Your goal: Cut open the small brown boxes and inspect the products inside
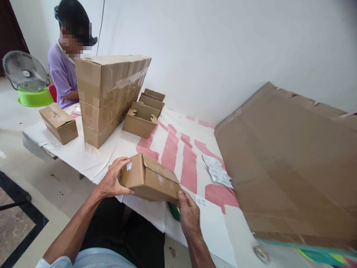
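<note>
A closed brown cardboard box (160,182) with a small white label on its left end is held over the near edge of the table. My left hand (115,178) grips the labelled end, thumb below and fingers on top. At the opposite end, my right hand (189,212) pinches the lower right corner. Something dark green (174,211) shows in part beneath the box, beside my right hand; I cannot make out what it is.
Stacked taped cartons (111,96) stand on the cloth-covered table (174,149). Open boxes (141,119) lie behind them, another box (60,123) at left. A large cardboard sheet (290,163), crumpled paper (217,170) and tape roll (261,254) are right. A co-worker (63,70) sits beyond.
</note>
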`<state>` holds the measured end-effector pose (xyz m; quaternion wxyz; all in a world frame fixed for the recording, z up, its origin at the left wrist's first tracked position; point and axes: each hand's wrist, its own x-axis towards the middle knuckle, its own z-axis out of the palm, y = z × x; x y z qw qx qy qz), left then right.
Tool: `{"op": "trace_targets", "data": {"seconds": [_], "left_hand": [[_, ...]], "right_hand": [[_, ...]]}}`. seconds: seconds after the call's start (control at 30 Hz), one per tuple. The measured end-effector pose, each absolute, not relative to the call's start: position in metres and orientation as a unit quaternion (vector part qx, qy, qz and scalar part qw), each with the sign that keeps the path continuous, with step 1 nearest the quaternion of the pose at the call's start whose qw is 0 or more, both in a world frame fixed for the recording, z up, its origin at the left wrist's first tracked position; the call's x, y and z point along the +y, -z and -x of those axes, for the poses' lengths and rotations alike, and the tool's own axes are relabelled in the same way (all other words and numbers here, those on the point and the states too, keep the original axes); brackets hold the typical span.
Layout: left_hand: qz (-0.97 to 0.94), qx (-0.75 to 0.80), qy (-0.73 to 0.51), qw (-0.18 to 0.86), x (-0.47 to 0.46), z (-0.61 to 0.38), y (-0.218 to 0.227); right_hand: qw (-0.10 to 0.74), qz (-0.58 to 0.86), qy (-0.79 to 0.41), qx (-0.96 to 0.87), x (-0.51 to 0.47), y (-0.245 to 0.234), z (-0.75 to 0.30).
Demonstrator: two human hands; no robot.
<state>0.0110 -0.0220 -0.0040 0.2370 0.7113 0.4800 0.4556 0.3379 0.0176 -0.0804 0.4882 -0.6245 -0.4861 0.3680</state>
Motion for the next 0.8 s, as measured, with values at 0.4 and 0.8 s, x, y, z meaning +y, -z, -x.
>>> {"op": "trace_targets", "data": {"seconds": [0.4, 0.8], "left_hand": [[-0.710, 0.487, -0.461, 0.216, -0.027, -0.013, -0.001], [-0.699, 0.542, -0.440, 0.153, -0.035, -0.043, -0.017]], "right_hand": [[0.457, 0.630, -0.361, -0.513, 0.021, 0.062, -0.337], [0.460, 0.366, -0.015, -0.809, 0.014, -0.071, -0.269]]}}
